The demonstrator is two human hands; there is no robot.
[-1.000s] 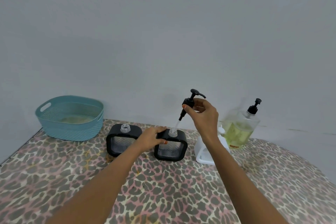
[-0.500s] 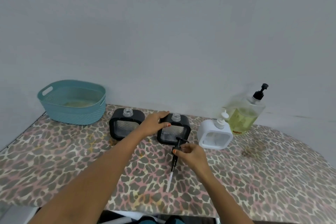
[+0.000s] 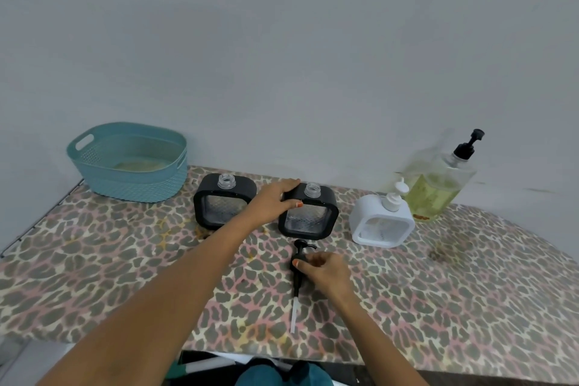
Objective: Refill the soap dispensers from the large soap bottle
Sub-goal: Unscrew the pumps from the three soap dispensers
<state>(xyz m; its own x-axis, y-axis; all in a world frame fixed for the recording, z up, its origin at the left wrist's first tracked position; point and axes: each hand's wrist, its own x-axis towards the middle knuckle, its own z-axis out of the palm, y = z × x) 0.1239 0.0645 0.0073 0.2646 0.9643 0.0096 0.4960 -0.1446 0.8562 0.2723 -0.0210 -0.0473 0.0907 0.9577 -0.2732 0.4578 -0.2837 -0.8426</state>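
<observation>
Two black square dispensers stand side by side with open necks, the left one [image 3: 224, 204] and the right one [image 3: 310, 215]. My left hand [image 3: 274, 200] grips the right one's top left corner. In front of it a black pump [image 3: 298, 273] with a clear tube lies on the table, and my right hand [image 3: 323, 269] rests on its collar with the fingers curled around it. A white dispenser [image 3: 381, 221] with its pump on stands further right. The large soap bottle [image 3: 438, 182], holding yellow-green soap under a black pump, stands at the back right by the wall.
A teal plastic basket [image 3: 128, 163] sits at the back left by the wall. The table [image 3: 470, 291] has a leopard-print cover; its front edge runs close to my body. A grey wall closes off the back.
My right hand lifted the black pump out of the right black dispenser, brought it down and laid it on the table in front. My left hand stayed on the dispenser.
</observation>
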